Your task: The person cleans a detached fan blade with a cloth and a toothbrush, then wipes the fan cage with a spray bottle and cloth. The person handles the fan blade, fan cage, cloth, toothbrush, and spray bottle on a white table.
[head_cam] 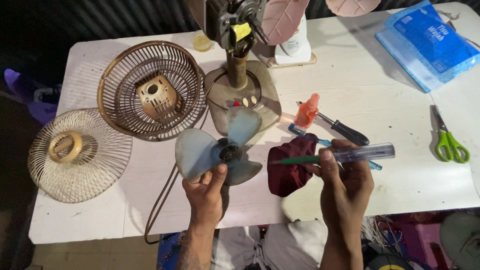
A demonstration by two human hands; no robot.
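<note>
Landmark taken: the fan base (242, 95), standing at mid-tabletop with its motor head above.

Far left of the base, a pale wire front grille (77, 155) is laid flat at the edge of the white tabletop (380, 85). Between it and the base, the bronze rear grille (150, 90) is seen lying dished upward, its rim touching the base's left side.

Just in front of the base, the three-bladed fan blade (217, 150) is held above the tabletop by the left hand (205, 192), whose fingers are clamped on the lower edge beside the hub, thumb on top.

Right of the blade, in front of the base, a maroon cloth (290, 165) is lying. Over it, a screwdriver with a clear handle and green shaft (340, 155) is gripped by the right hand (345, 182), fingers closed round it, tip pointed toward the blade hub.

Right of the base, a small orange spray bottle (306, 111), a blue toothbrush (300, 131) and a black-handled screwdriver (345, 131) are noted close together. Farther right, green-handled scissors (448, 142) are seen, and at the back-right corner a blue plastic packet (427, 42).
</note>
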